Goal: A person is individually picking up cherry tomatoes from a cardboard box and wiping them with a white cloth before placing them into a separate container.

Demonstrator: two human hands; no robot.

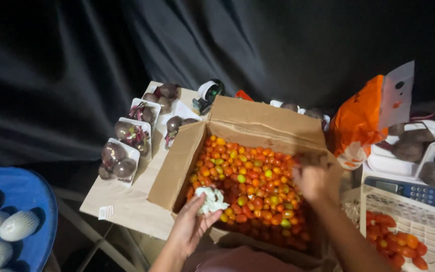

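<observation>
Reaching into the cardboard box (182, 161), both hands are over the cherry tomatoes (250, 184), a heap of red, orange and green fruit filling the box from wall to wall; the left hand (190, 226) is at the near left corner, fingers curled around a crumpled white cloth (211, 199) that rests right on the tomatoes; the right hand (310, 181) is blurred over the right side of the heap, near the box's right wall, and whether its fingers are closed on anything I cannot tell. The box sits on a pale wooden table (127, 201) with its flaps standing open; off to the left, white trays of wrapped beetroots (119, 160) line up in a row along the table; behind the box's back left corner there's a tape dispenser (207, 93). Over on the right, an orange plastic bag (358, 121) stands just beside the box; past it a weighing scale (404, 189) carries more trays; nearer, a white plastic crate (409, 211) holds a few red tomatoes. Down at the far left, a blue tub (23, 191) holds pale fruits in white foam netting (18, 225).
</observation>
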